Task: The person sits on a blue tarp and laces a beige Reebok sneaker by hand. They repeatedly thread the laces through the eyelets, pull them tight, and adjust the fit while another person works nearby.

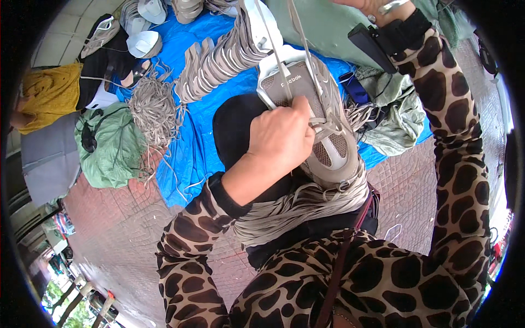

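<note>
A taupe sneaker upper [334, 156] with a pale lining lies over my lap, toe end toward me. Laces are threaded through its lower eyelets. My left hand [281, 134] is closed at the shoe's tongue, pinching a flat grey shoelace [278, 57] that runs up past the top edge. A second length of lace rises from the eyelets beside it. My right hand [377, 6] is raised at the top right, cut off by the picture's edge, so its fingers are mostly hidden. Beneath the shoe, a thick bundle of loose laces [295, 210] drapes across my lap.
A blue tarp [183, 180] carries a long row of nested shoe uppers [219, 71] and a tangled lace pile [153, 106]. Green sacks [112, 145] flank it. A dark blue phone [354, 87] lies at right. Another person in a yellow garment [52, 95] sits at far left.
</note>
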`<state>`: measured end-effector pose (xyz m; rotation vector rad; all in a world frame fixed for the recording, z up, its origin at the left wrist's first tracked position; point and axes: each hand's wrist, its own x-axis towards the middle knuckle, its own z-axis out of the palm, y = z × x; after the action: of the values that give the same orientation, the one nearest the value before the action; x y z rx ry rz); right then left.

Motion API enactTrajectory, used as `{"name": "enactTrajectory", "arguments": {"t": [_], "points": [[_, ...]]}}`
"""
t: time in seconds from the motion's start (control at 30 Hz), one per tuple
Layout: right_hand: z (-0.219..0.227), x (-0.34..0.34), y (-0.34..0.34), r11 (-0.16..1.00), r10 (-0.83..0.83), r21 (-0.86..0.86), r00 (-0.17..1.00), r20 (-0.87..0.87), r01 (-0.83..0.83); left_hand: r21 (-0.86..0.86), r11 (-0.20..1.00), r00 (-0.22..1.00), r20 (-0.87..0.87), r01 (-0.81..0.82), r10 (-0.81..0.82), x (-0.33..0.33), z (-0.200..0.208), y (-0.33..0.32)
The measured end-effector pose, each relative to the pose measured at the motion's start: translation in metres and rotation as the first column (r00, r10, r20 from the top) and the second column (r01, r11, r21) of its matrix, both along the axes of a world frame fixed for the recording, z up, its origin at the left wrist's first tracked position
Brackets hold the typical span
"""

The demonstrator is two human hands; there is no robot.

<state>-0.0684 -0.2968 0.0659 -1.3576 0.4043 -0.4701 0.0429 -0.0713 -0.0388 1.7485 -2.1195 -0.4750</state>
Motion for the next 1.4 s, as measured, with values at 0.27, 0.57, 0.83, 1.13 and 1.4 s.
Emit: {"name": "enactTrajectory", "arguments": {"t": [0.27,0.57,0.83,1.13,1.4], "points": [[0.008,-0.013,0.020,0.999,-0.045,0.006,0.998,0.033,0.044,-0.091,0.985,0.944,0.311,0.144,-0.109,-0.003,0.002,0.000],[0.011,-0.028,0.033,1.000,-0.031,0.004,0.994,0.109,0.031,0.364,0.914,0.739,-0.663,0.178,0.120,-0.001,0.002,0.001],[0.007,-0.033,0.030,0.994,0.067,0.083,0.996,0.061,-0.072,0.284,0.913,0.933,-0.296,0.292,-0.207,0.039,0.044,0.015],[-0.015,-0.017,-0.028,0.982,-0.089,0.180,0.980,0.177,0.057,0.113,0.968,0.931,-0.318,0.223,-0.178,0.054,0.014,0.003],[-0.031,-0.021,-0.036,0.977,-0.201,0.097,0.974,0.102,0.192,-0.162,0.907,0.920,0.014,0.389,-0.392,0.022,0.011,-0.003]]}}
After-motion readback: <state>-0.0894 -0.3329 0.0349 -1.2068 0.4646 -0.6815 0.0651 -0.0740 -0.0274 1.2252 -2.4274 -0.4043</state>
